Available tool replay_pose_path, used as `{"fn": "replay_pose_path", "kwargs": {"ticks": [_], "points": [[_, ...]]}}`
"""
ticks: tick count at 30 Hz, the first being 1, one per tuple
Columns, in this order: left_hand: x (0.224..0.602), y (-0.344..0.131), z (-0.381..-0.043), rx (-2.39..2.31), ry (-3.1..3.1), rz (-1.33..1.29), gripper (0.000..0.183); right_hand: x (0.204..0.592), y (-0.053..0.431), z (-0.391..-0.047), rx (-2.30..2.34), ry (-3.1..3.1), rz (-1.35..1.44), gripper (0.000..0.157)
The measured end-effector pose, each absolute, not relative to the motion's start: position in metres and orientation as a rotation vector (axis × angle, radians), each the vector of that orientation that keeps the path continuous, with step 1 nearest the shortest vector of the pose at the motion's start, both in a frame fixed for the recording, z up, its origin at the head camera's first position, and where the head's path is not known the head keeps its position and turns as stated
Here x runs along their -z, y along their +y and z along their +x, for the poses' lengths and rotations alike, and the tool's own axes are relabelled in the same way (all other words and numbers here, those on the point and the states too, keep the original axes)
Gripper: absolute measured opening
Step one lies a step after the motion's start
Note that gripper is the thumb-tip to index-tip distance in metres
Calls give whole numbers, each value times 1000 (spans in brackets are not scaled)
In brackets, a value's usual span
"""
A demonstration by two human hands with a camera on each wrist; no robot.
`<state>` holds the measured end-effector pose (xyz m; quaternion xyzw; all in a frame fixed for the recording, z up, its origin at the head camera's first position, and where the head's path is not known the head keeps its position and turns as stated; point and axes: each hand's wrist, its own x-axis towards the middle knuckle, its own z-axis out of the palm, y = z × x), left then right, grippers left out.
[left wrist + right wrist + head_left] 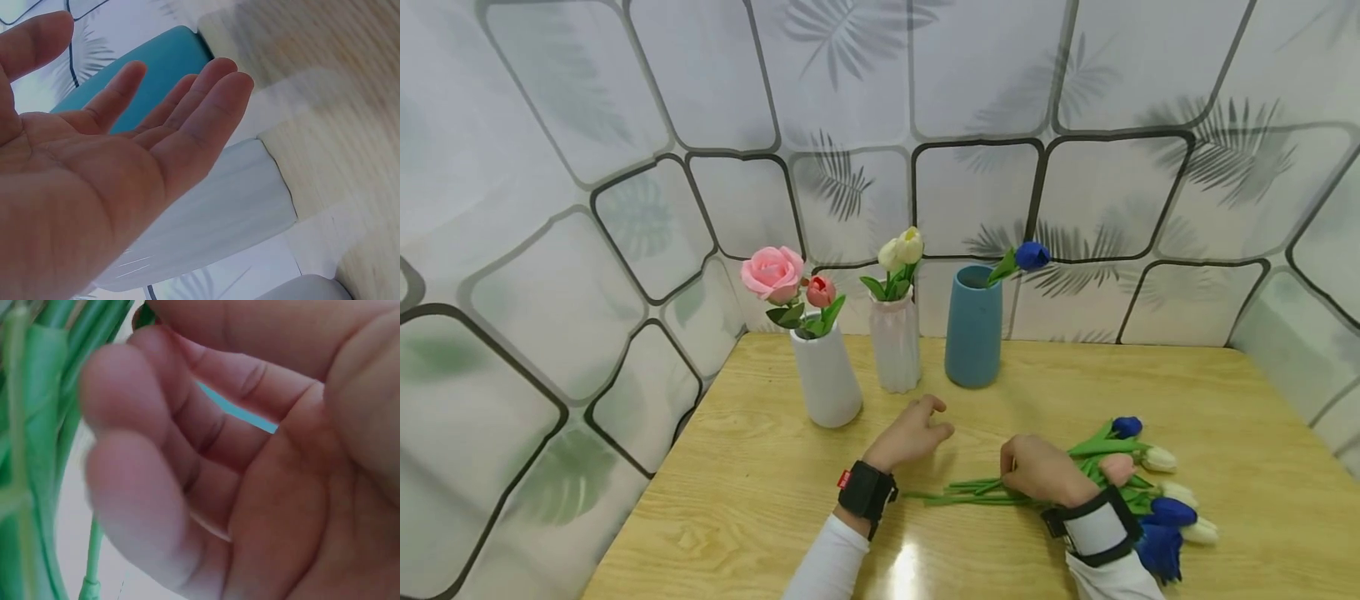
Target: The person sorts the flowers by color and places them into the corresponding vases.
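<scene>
White cloth sleeves (831,562) come first, stretched over a shiny yellow wooden table (760,500). The left hand (913,435) is loose, its fingers apart, near a white ribbed vase (896,346) and a smooth blue vase (973,333). The right hand (1037,469) pinches at thin green stems (977,492). These belong to blue, white and pink flowers (1172,511) lying in a bunch on the table's right side.
</scene>
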<state>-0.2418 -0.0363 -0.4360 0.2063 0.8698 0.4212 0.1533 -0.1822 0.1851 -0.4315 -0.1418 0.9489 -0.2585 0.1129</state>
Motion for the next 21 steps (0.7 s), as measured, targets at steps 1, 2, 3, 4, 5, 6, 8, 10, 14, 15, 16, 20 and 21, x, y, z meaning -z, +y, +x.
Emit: {"fn": "replay_pose_path", "kwargs": {"ticks": [1, 2, 3, 4, 5, 6, 8, 10, 14, 15, 16, 20, 21], "points": [[436, -37, -241, -1213, 2491, 589, 43, 432, 185, -182, 745, 2795, -414, 16], [435, -37, -241, -1221, 2485, 591, 43, 432, 185, -182, 732, 2807, -406, 15], [435, -37, -241, -1231, 2477, 592, 43, 432, 185, -182, 729, 2809, -384, 14], [434, -37, -240, -1239, 2471, 594, 43, 432, 185, -182, 734, 2808, -360, 14], [433, -38, -240, -1249, 2465, 596, 44, 432, 185, -182, 751, 2801, -337, 12], [432, -38, -240, -1258, 2458, 599, 44, 432, 185, -182, 778, 2792, -319, 11], [430, -39, -240, -1276, 2451, 610, 44, 433, 185, -183, 866, 2761, -262, 9], [429, -40, -240, -1288, 2444, 609, 45, 433, 184, -184, 966, 2756, -227, 7], [429, -43, -242, -1297, 2446, 605, 46, 436, 183, -186, 1126, 2817, -166, 10], [429, -44, -242, -1297, 2447, 600, 46, 437, 183, -186, 1173, 2837, -142, 12], [430, -44, -243, -1295, 2453, 601, 46, 438, 183, -187, 1252, 2822, -99, 15], [432, -46, -245, -1298, 2465, 592, 46, 446, 182, -190, 1773, 2563, 135, 31], [432, -46, -245, -1303, 2463, 586, 46, 448, 182, -190, 1914, 2457, 203, 36]]}}
